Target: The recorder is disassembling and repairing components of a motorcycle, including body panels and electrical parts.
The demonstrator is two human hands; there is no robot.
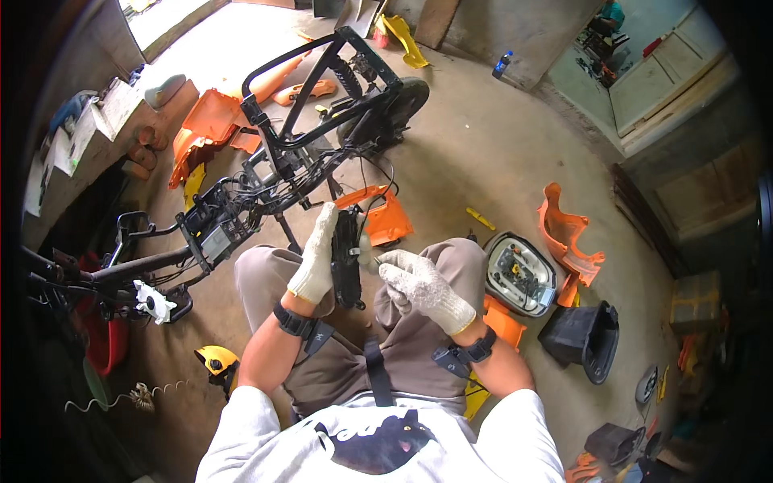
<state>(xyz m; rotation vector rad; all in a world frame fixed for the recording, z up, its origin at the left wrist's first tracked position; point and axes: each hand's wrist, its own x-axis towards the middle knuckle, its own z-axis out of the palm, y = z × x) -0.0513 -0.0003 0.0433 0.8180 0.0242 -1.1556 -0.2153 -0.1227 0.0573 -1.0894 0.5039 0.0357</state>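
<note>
My left hand point(319, 256), in a white knit glove, grips a long black part point(348, 270) upright between my knees. Its exact kind is unclear. A small whitish translucent piece point(365, 248) sits at the right side of that part. Just right of it my right hand point(423, 288), gloved the same way, has its thumb and fingertips pinched together; whatever they hold is too small to name. Beyond my hands stands a stripped black motorbike frame point(278, 145) with bare wiring, and an orange panel point(382, 216) lies on the floor beside it.
To the right, a seat-shaped shell point(522, 274) holds small black parts, near an orange fairing point(564, 233) and a black plastic box point(581, 338). A yellow-and-black piece point(217, 360) lies at the left. Farther off are a blue bottle point(502, 64) and a person point(612, 16) beyond the doorway.
</note>
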